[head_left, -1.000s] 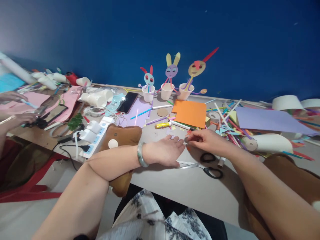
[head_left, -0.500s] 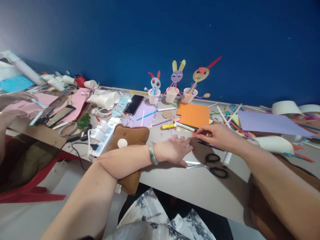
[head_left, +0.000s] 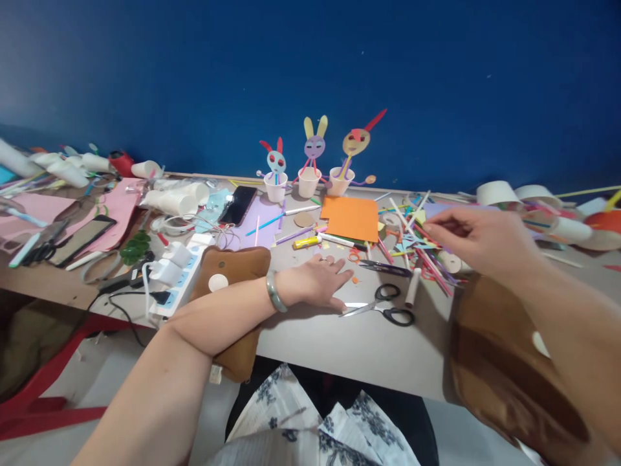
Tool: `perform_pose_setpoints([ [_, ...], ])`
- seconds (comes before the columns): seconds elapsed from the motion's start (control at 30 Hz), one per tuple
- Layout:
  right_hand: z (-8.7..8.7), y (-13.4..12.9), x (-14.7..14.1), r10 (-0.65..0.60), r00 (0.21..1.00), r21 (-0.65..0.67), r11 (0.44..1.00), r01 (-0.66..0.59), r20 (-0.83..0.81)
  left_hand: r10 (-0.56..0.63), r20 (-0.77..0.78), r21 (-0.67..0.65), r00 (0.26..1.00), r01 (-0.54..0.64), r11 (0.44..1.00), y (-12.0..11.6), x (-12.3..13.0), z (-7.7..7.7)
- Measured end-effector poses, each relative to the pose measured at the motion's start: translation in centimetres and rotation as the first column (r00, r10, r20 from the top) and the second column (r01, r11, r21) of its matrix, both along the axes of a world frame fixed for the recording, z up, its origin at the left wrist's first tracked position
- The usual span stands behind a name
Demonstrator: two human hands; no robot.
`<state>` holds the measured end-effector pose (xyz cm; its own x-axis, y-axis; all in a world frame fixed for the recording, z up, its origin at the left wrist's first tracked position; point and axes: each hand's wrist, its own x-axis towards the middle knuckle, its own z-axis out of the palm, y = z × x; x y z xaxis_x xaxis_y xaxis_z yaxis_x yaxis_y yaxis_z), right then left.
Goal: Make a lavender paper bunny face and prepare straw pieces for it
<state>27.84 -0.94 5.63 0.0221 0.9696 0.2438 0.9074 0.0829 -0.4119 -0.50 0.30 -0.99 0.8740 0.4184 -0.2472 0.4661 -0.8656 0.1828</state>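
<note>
My left hand [head_left: 317, 283] lies on the grey table with its fingers spread, holding nothing. Its thumb is near the blade tips of black-handled scissors [head_left: 381, 305]. My right hand [head_left: 478, 236] is raised over a pile of coloured paper strips [head_left: 429, 252], slightly blurred. Its thumb and fingertips come together; whatever may be between them is too small to make out. Between the hands are a second, dark pair of scissors [head_left: 385, 268], a small orange paper scrap [head_left: 356, 280] and a white stick [head_left: 413, 287]. A yellow marker [head_left: 306, 243] and orange paper [head_left: 352, 219] lie just behind.
Three paper-cup figures [head_left: 308, 182] stand along the blue wall. A brown pouch [head_left: 233, 262] lies under my left forearm beside a power strip [head_left: 187, 278]. To the left are a phone [head_left: 237, 205] and stacked cups [head_left: 177, 197]. A brown bag [head_left: 485, 343] hangs at the right edge.
My right hand has lifted from beside the orange scraps and moved right, over the strips. The left hand stays flat on the table. The view has shifted to the right.
</note>
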Motion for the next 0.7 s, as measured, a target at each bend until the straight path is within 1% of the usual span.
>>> perform_pose_setpoints([
  [0.07, -0.9, 0.1, -0.8, 0.083, 0.995, -0.089, 0.992, -0.087, -0.046, 0.009, 0.005, -0.002, 1.000, -0.009, 1.000, 0.1, 0.1, -0.1],
  [0.1, -1.4, 0.5, -1.7, 0.151, 0.988, -0.112, 0.982, -0.153, -0.021, 0.009, 0.003, 0.008, 1.000, -0.009, 1.000, 0.0, 0.1, -0.1],
  [0.17, -2.2, 1.6, -4.2, 0.310, 0.950, -0.151, 0.942, -0.300, 0.048, 0.009, -0.021, 0.047, 1.000, -0.008, 0.999, -0.5, 0.2, 0.0],
  [0.27, -3.3, 4.2, -8.9, 0.478, 0.864, -0.219, 0.870, -0.441, 0.158, 0.021, -0.054, 0.137, 0.998, -0.014, 0.990, -1.7, 0.1, 0.2],
  [0.33, -4.0, 6.1, -11.8, 0.544, 0.795, -0.241, 0.837, -0.492, 0.267, 0.020, -0.050, 0.189, 0.999, -0.010, 0.982, -2.7, 0.1, 0.4],
  [0.4, -4.6, 7.7, -14.0, 0.591, 0.714, -0.287, 0.807, -0.516, 0.377, 0.035, -0.076, 0.211, 0.996, -0.018, 0.977, -3.5, 0.1, 0.8],
  [0.43, -5.0, 8.3, -14.8, 0.604, 0.682, -0.315, 0.797, -0.515, 0.412, 0.041, -0.103, 0.211, 0.994, -0.019, 0.977, -3.8, 0.2, 1.1],
  [0.5, -5.4, 9.1, -15.9, 0.619, 0.648, -0.374, 0.785, -0.494, 0.443, 0.051, -0.158, 0.191, 0.986, -0.020, 0.981, -4.1, 0.5, 1.8],
  [0.57, -5.5, 9.4, -16.2, 0.624, 0.645, -0.386, 0.781, -0.492, 0.441, 0.057, -0.212, 0.133, 0.976, -0.029, 0.991, -4.0, 0.8, 2.5],
  [0.6, -5.4, 9.3, -16.0, 0.617, 0.665, -0.365, 0.786, -0.499, 0.421, 0.062, -0.241, 0.089, 0.968, -0.041, 0.995, -3.9, 0.9, 2.9],
  [0.63, -5.2, 9.1, -15.7, 0.603, 0.698, -0.330, 0.797, -0.507, 0.385, 0.072, -0.256, 0.054, 0.964, -0.060, 0.997, -3.8, 1.0, 3.2],
  [0.7, -4.8, 8.2, -14.5, 0.531, 0.816, -0.224, 0.844, -0.487, 0.228, 0.102, -0.244, 0.023, 0.964, -0.100, 0.995, -3.6, 0.9, 3.5],
])
